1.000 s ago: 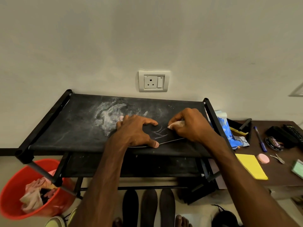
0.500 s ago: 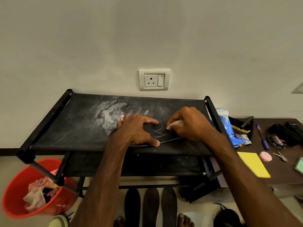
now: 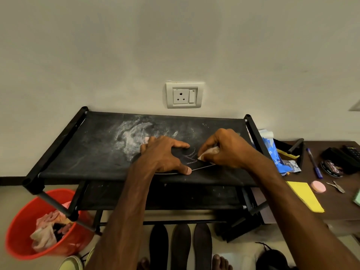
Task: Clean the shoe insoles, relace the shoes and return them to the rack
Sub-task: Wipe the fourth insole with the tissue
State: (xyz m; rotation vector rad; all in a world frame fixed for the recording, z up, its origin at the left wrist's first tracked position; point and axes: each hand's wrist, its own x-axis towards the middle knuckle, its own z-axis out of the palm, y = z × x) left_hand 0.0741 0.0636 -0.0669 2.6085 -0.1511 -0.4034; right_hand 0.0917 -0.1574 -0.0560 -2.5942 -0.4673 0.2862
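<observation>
Insole, dark with a pale zigzag stitch pattern, lies flat on the top shelf of the black shoe rack, towards the front edge and right of the middle. The left hand rests on it with its fingers spread and fairly straight, pressing it down, and the thumb lies along the insole's near edge. The right hand is just beside it on the insole's right end. Its fingers are curled and pinch a small pale wad, which may be a wipe or a scrap of cloth; the view is too soft to say which. The wad's tip touches the insole beside the stitching. A white powdery smear covers the shelf fabric behind the left hand.

On the floor below the rack three more dark insoles lie side by side, toes towards the rack. A red bucket with crumpled rags stands at the left. On the wall above the rack is a white socket. To the right stands a brown side table with a yellow cloth, a pink disc, a blue pen, a polish tin and a blue packet.
</observation>
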